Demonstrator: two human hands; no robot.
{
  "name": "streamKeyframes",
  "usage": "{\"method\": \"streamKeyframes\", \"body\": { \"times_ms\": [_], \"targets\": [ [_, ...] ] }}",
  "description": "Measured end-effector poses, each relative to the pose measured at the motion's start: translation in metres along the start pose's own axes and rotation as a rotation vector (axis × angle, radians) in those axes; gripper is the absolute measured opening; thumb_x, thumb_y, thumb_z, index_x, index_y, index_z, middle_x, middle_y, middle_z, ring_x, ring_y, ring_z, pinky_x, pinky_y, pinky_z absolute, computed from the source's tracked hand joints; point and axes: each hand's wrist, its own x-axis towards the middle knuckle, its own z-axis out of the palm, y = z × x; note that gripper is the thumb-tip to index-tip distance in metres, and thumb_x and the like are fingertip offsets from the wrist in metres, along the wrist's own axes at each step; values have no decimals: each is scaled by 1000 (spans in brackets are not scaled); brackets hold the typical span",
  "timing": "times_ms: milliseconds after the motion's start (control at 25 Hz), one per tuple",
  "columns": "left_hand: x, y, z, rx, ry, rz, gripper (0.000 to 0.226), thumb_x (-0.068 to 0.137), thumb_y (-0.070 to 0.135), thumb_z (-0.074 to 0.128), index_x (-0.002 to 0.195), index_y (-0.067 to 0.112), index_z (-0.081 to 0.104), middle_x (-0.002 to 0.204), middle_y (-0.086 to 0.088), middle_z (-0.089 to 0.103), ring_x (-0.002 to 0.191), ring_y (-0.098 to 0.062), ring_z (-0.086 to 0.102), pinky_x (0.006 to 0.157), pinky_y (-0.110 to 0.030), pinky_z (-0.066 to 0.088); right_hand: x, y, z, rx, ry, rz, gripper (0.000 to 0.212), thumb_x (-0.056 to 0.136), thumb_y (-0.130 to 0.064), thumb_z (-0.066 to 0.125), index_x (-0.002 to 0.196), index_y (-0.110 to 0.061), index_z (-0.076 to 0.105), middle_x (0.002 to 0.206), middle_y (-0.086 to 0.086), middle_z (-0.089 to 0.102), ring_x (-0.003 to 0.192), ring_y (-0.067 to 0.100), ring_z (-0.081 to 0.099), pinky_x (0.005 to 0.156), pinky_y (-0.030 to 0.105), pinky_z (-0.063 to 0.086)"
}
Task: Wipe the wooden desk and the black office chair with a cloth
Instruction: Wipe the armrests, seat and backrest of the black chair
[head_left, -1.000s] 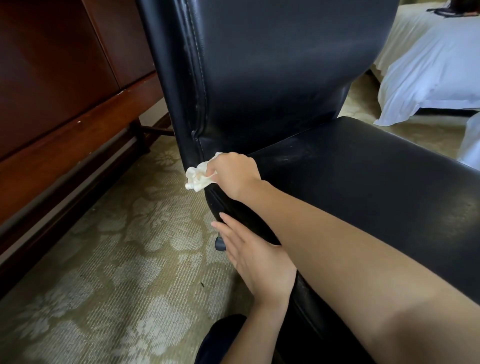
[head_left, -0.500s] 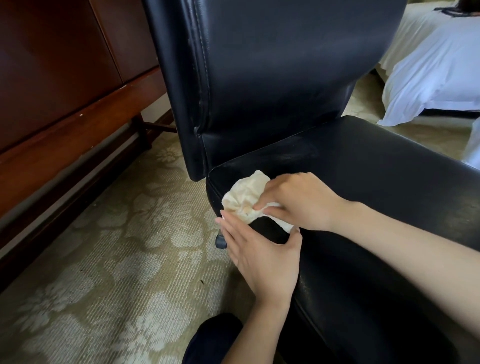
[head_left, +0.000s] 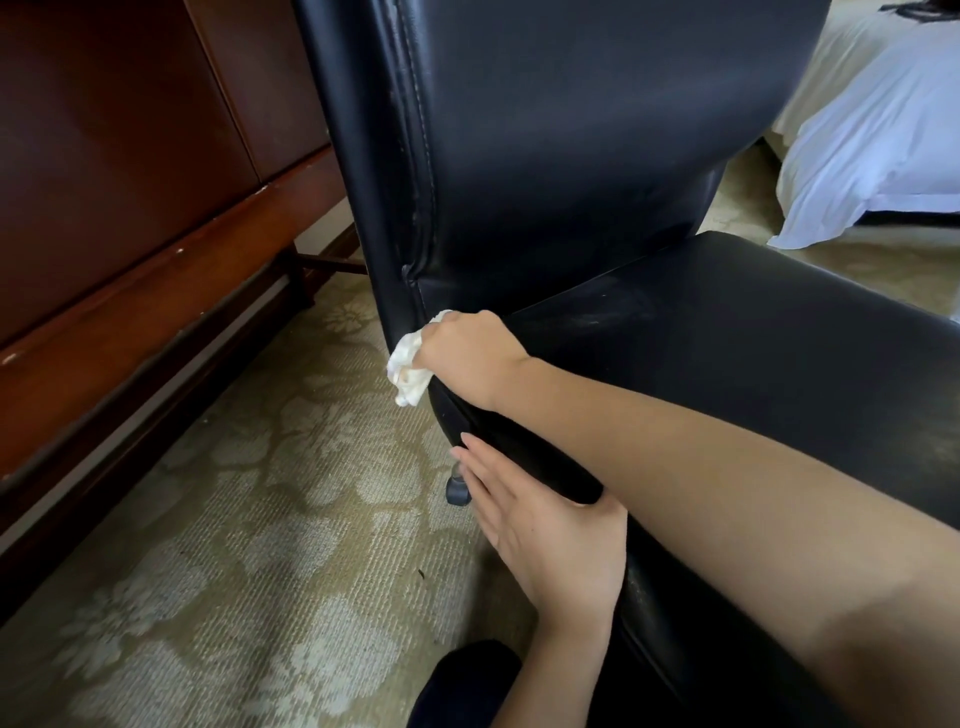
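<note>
Fingers of our right hand curl round a crumpled white cloth, their tips hidden from us, and press it to the black chair at the rear corner of its seat, where the backrest meets it. Our left hand lies flat on the chair's seat edge, just in front of that corner, fingers straight and pressed together, thumb hooked over the top. Behind the chair stands the wooden desk; patterned carpet lies beneath the chair.
</note>
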Motion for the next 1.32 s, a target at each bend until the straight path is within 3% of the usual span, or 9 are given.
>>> {"method": "streamKeyframes", "body": {
  "times_ms": [160,280,400,520,720,920,1160,1320],
  "targets": [
    [2,-2,4,-3,-4,0,126,69,47,75,150,15,-16,160,-2,-14,147,-13,-10,114,-25,-1,-11,6,-2,52,25,30,29,95,-13,49,123,-18,55,119,3,56,114,23,51,72,32,37],
    [2,-2,4,34,11,-1,125,68,49,75,151,15,-12,160,-2,-10,147,-13,-8,113,-25,3,-43,22,-4,74,40,45,37,91,0,46,121,-19,57,109,5,57,105,24,54,68,29,35],
    [2,-3,5,45,22,-7,125,68,52,76,151,15,-9,161,-2,-7,147,-14,-6,115,-26,4,-85,43,-3,57,10,33,33,93,-2,46,117,-21,58,101,4,55,97,22,54,60,28,34],
    [1,-1,5,43,26,-5,124,68,51,76,152,14,-8,161,-2,-5,147,-14,-4,116,-29,6,-132,57,-10,87,-57,23,24,91,-5,52,107,-21,59,87,-1,46,81,19,44,46,23,22],
    [-1,0,6,66,37,-10,123,68,51,76,152,15,-7,161,-2,-6,147,-15,-3,117,-33,9,-147,61,-13,57,-135,-16,30,94,-13,49,119,-29,52,116,-4,53,106,19,49,61,28,33],
    [-3,0,6,70,50,-6,122,68,50,77,152,14,-4,161,-4,-2,147,-16,-2,117,-32,9,-85,48,-4,33,-58,43,39,92,-2,49,125,-21,55,114,5,53,111,25,49,66,29,36],
    [-3,-1,3,42,19,2,117,73,46,72,151,15,-9,160,-3,-8,147,-16,-5,117,-32,4,-21,16,-1,91,-37,260,30,92,-1,48,121,-7,54,119,8,55,118,28,47,73,33,45],
    [-3,0,3,44,20,-3,119,71,48,74,152,15,-8,160,-2,-7,147,-15,-5,117,-32,3,-24,17,-4,117,-13,246,31,90,-2,52,120,-9,54,119,7,55,117,27,47,71,31,41]
  ]
}}
